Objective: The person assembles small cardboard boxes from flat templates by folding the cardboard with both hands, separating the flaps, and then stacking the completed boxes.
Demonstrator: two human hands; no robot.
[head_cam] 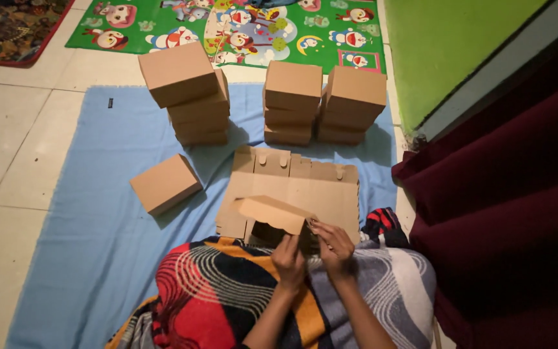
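Note:
A partly folded brown cardboard box rests at my lap, its flap raised toward the left. My left hand grips the box's near edge from below. My right hand pinches its right side, fingers closed on the cardboard. Under the box lies a stack of flat die-cut cardboard blanks with tabs along the far edge. My lap is covered by a striped, multicoloured cloth.
Three stacks of finished brown boxes stand at the back of the blue blanket: left stack, middle stack, right stack. One single box lies alone at left. A dark red curtain hangs at right. A cartoon play mat lies beyond.

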